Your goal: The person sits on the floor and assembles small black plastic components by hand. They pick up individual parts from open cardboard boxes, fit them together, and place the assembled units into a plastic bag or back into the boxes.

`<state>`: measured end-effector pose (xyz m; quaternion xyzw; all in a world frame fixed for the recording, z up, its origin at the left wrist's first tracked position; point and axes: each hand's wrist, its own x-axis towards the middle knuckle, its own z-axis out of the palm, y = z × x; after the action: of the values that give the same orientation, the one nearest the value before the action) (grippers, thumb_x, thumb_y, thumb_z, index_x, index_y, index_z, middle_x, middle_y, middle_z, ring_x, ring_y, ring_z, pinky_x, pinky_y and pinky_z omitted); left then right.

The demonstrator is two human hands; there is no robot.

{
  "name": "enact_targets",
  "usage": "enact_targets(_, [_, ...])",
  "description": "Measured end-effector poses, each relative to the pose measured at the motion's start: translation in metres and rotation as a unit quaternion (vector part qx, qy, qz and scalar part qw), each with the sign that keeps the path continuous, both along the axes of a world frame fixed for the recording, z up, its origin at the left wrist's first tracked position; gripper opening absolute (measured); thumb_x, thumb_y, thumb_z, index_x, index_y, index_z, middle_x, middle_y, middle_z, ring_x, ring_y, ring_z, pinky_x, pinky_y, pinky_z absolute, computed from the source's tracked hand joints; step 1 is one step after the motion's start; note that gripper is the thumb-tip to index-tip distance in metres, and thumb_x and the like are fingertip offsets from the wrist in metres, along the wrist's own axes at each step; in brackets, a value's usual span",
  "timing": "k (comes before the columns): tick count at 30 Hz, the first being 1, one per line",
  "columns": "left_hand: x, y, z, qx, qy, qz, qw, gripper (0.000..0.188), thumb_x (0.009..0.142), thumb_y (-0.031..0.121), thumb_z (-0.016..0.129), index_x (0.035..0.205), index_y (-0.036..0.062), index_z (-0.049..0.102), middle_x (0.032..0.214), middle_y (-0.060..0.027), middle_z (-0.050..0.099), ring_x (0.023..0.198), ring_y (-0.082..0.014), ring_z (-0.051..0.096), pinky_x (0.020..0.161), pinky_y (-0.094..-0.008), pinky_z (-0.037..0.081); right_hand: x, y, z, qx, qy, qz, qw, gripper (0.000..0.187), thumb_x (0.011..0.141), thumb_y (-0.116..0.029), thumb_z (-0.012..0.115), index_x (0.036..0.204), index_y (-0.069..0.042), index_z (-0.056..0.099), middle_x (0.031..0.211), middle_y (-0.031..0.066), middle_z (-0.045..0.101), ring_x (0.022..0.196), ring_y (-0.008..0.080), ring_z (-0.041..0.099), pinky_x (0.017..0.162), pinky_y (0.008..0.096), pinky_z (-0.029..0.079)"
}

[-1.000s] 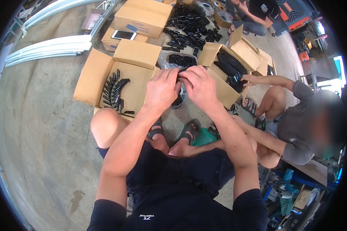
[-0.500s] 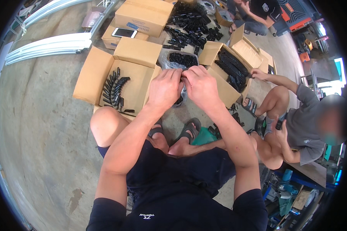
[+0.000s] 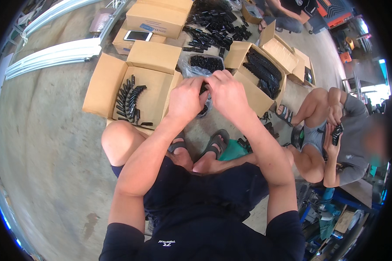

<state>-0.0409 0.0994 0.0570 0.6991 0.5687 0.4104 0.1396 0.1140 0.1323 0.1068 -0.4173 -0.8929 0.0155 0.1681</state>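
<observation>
Both my hands are raised together at the centre, over the floor between the open boxes. My left hand (image 3: 186, 99) is closed with its fingers curled round a small black part (image 3: 203, 88), mostly hidden. Beside it my right hand (image 3: 228, 93) is closed too, its fingertips pinched on the same part. Just beyond my hands lies a clear plastic bag (image 3: 186, 65) of small black pieces (image 3: 206, 63). To the left, an open cardboard box (image 3: 154, 56) holds curved rows of black cylindrical parts (image 3: 127, 101). Another open box (image 3: 252, 93), on the right, has denser rows of black parts (image 3: 265, 74).
A heap of black parts (image 3: 213, 24) covers the floor at the back. A white phone (image 3: 138, 35) rests on closed cartons (image 3: 159, 17). Long white rails (image 3: 52, 58) lie at far left. On the right, a seated co-worker (image 3: 353, 126) holds a black part (image 3: 336, 135).
My hands stay together, with the fingers shifted slightly and more of the dark part showing between them. The co-worker has drawn an arm back from the right box and brought both hands together.
</observation>
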Motion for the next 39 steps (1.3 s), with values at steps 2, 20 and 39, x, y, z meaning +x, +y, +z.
enact_targets(2, [-0.001, 0.001, 0.000, -0.058, -0.013, -0.004, 0.998, 0.036, 0.081, 0.013, 0.078, 0.114, 0.0029, 0.069, 0.100, -0.0162, 0.073, 0.090, -0.0349, 0.071, 0.078, -0.0412, 0.057, 0.002, 0.000, 0.003, 0.004, 0.088, 0.016, 0.996, 0.026, 0.080, -0.004, 0.068, 0.107, -0.003, 0.068, 0.102, 0.0115, 0.065, 0.097, 0.0316, 0.063, 0.081, 0.0409, 0.057])
enact_targets(20, [0.008, -0.006, -0.002, -0.351, -0.424, -0.132, 0.824, 0.031, 0.102, 0.024, 0.067, 0.128, 0.0070, 0.069, 0.114, -0.0037, 0.073, 0.096, -0.0087, 0.066, 0.079, -0.0249, 0.056, 0.070, -0.022, -0.055, -0.500, 0.547, -0.060, 0.668, 0.036, 0.097, -0.006, 0.069, 0.130, 0.006, 0.061, 0.104, 0.0083, 0.070, 0.083, 0.0110, 0.067, 0.075, 0.0262, 0.056])
enact_targets(39, [0.042, -0.013, -0.003, -0.291, -0.362, -0.097, 0.880, 0.028, 0.096, 0.008, 0.073, 0.123, -0.0005, 0.072, 0.110, -0.0051, 0.074, 0.094, -0.0075, 0.065, 0.084, -0.0214, 0.051, 0.093, -0.029, -0.053, -0.482, 0.532, -0.105, 0.688, 0.031, 0.096, -0.006, 0.070, 0.123, 0.007, 0.065, 0.105, 0.0108, 0.071, 0.084, 0.0144, 0.070, 0.076, 0.0275, 0.061])
